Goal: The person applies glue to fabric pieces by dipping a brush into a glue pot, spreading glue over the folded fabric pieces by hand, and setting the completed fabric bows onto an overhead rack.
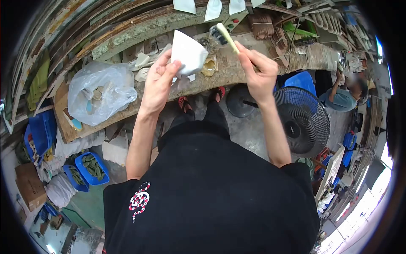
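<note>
Between thumb and fingers, my left hand pinches the lower left edge of a white curved piece, raised above the bench. My right hand grips the pale handle of a brush. Its dark bristles point up and left, apart from the white piece. A small yellowish container with amber contents sits on the bench between my hands. Further white pieces lie along the top edge of the view.
The worn bench runs across in front of me, with a clear plastic bag at left. A black fan stands at right, near a blue bin. Beyond it is another person. Blue baskets are lower left.
</note>
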Available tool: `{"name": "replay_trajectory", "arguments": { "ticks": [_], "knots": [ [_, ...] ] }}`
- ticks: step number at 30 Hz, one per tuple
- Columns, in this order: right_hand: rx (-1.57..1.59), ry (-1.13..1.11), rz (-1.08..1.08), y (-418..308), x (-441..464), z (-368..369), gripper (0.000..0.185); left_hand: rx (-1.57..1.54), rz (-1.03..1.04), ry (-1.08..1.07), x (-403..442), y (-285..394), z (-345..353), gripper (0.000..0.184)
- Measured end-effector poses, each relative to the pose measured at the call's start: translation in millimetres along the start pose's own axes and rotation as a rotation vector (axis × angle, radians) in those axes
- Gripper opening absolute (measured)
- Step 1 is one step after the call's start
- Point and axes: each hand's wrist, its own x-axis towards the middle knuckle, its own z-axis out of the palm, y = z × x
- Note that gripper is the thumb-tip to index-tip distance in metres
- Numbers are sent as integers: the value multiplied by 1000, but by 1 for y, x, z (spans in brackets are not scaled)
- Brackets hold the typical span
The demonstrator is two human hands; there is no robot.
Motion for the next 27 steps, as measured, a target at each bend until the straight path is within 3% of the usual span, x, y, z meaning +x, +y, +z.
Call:
{"name": "replay_trajectory", "arguments": {
  "ticks": [2,5,6,8,9,10,12,13,15,17,18,19,22,23,24,25,27],
  "knots": [
    [-207,-278,-308,-13,13,-4,25,83,-28,-39,-4,6,10,48],
    [-314,-254,-267,33,33,1,23,155,1,-54,-1,2,8,45],
    [-330,-241,-132,22,41,-8,23,165,-5,-62,-1,1,3,45],
    [-163,-165,-275,8,49,-17,23,138,-18,-55,-4,5,5,45],
    [-127,-271,-402,-6,48,-19,24,118,-37,-50,-8,9,5,45],
    [-212,-387,-414,-17,47,-16,25,126,-43,-50,-10,12,6,45],
    [-328,-415,-337,9,52,-2,23,149,-33,-62,-11,15,12,45],
    [-419,-287,-309,14,59,-4,21,119,-47,-52,-10,10,7,47],
    [-242,-152,-275,7,67,-12,21,109,-47,-37,-13,12,10,48],
    [-35,-336,-313,-17,59,-11,23,131,-24,-34,-14,14,12,49],
    [-281,-379,-428,-16,60,-6,22,115,-31,-40,-17,14,14,50],
    [-327,-419,-342,3,63,0,21,96,-44,-52,-19,14,16,50],
    [-143,-151,-261,2,73,-7,20,80,-32,-56,-19,8,16,52],
    [-51,-291,-159,-21,68,-18,21,96,-14,-42,-18,7,14,53],
    [21,-352,-187,-22,60,-10,22,95,-6,-41,-19,9,16,54],
    [-220,-368,-304,-16,57,-5,23,77,-15,-34,-20,10,17,54],
    [-327,-297,-47,8,56,-2,24,49,-25,-31,-19,8,13,53]
  ]
}}
